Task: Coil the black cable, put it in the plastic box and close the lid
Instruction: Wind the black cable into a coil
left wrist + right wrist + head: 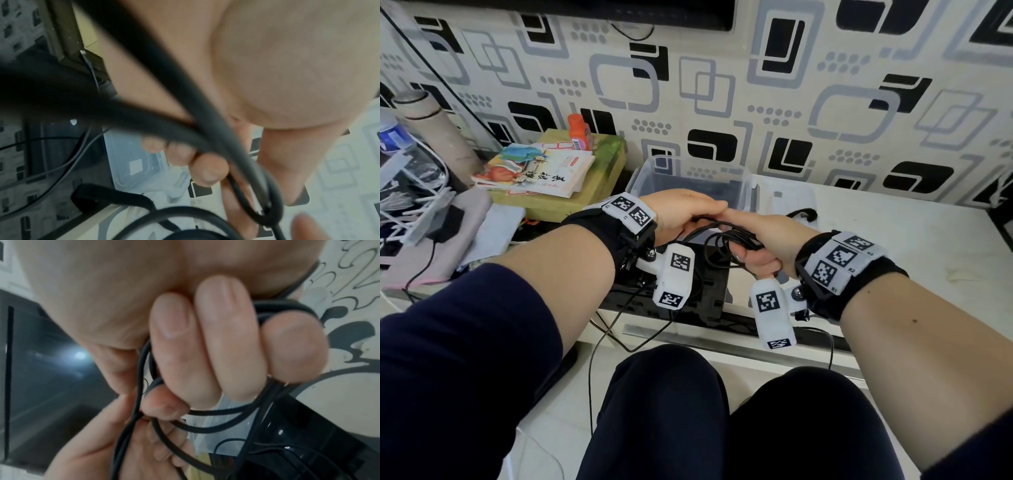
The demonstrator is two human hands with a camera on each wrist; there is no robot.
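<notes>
The black cable [726, 236] hangs in several loose loops between my two hands, just in front of the clear plastic box [654, 164]. My right hand [750, 250] grips the bundle, fingers [222, 337] curled round the loops [216, 413]. My left hand [709, 214] meets it from the left and pinches a strand [216, 146] between thumb and fingertips [207, 170]. The box stands open against the wall. Its clear lid [780, 202] lies flat on the white counter to its right, with a black strap [804, 214] on it.
A stack of books [541, 171] and an orange bottle [579, 132] sit left of the box. A glossy black device [709, 291] lies under my hands. Thin wires [599, 342] hang over the counter edge above my knees [671, 394].
</notes>
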